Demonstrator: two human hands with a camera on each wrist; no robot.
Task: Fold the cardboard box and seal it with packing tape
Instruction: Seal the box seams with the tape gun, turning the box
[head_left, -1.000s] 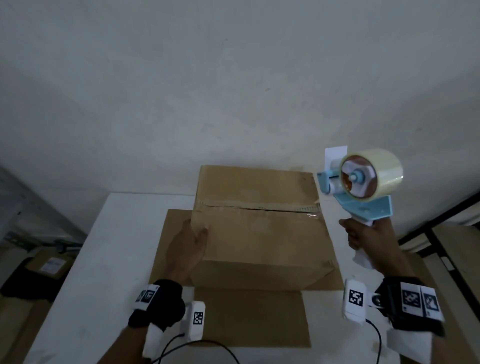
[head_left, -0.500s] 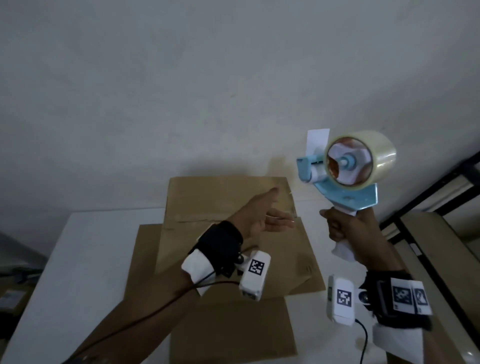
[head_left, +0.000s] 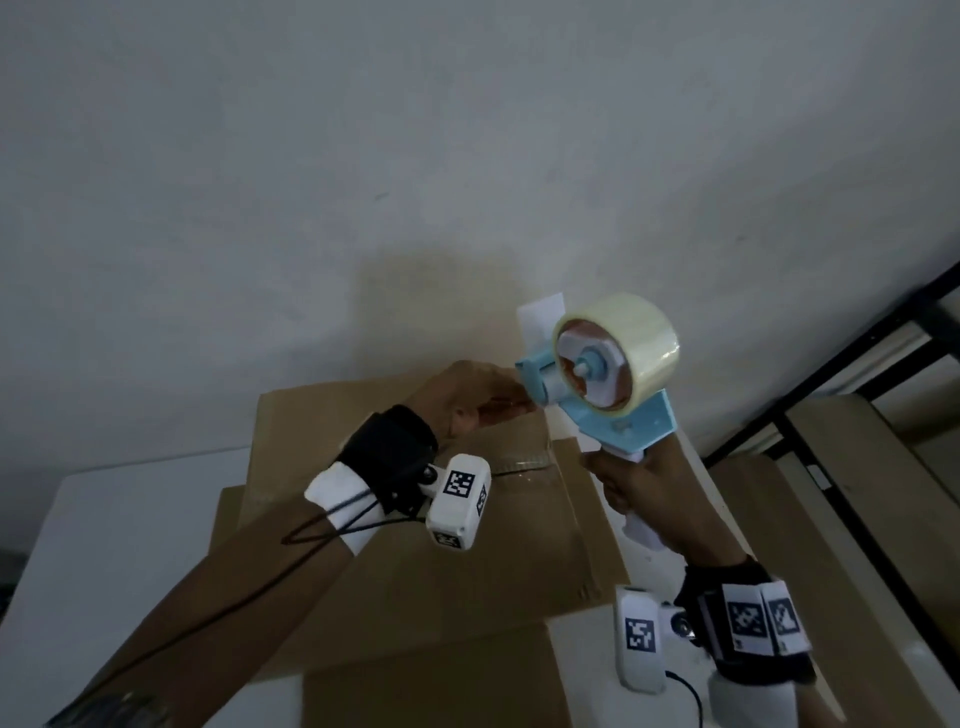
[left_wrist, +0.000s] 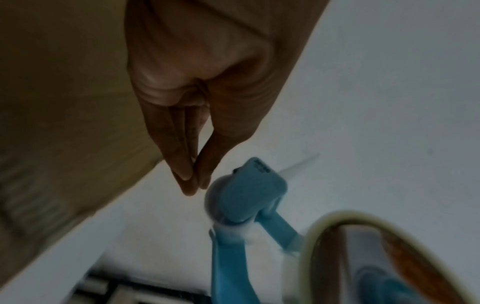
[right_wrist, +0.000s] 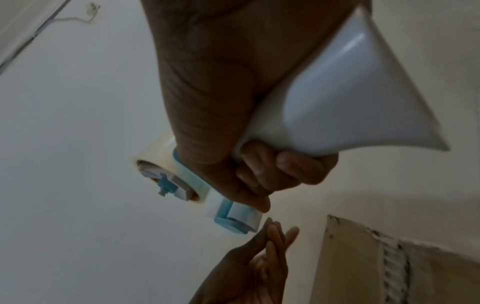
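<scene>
The right hand (head_left: 631, 488) grasps the tape gun (head_left: 597, 384) by its handle, raised over the bench's (head_left: 104, 525) far right corner. The left hand (head_left: 467, 395), fingers straight and together, reaches its roller. The box (head_left: 415, 561) sits mid-bench.

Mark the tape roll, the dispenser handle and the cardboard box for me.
tape roll (head_left: 647, 338), head view, on its clear outer band.
dispenser handle (right_wrist: 337, 102), right wrist view, on the white grip.
cardboard box (head_left: 467, 561), head view, on its top flap.
</scene>
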